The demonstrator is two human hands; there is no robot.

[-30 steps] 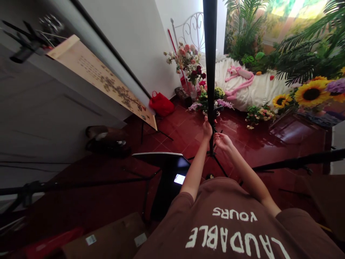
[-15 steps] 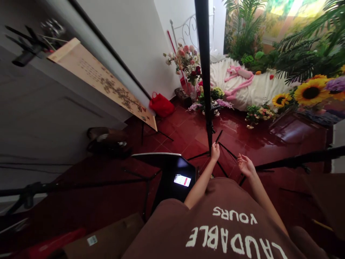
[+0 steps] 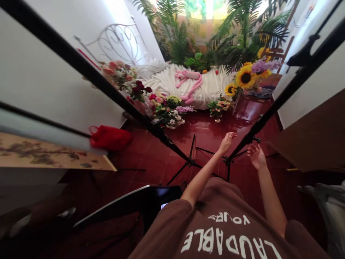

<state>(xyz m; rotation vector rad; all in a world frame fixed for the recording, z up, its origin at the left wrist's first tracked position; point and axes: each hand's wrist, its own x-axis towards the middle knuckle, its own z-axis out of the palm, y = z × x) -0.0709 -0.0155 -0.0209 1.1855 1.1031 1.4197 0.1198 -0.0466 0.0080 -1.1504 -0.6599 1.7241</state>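
While both hands are spread, left hand [image 3: 226, 142] and right hand [image 3: 256, 157] flank the right stand [image 3: 258, 126]; we're reaching, next we must grip it.

Left hand [image 3: 226, 141] is open, fingers spread, just left of the slanted black metal light-stand pole [image 3: 272, 111], not gripping it. Right hand [image 3: 257, 157] is open, just right of that pole near its tripod joint. A second black stand pole [image 3: 113, 93] slants well left of the left hand. Beyond both hands lie artificial flower bunches [image 3: 169, 111] on the glossy red tiled floor [image 3: 210, 129].
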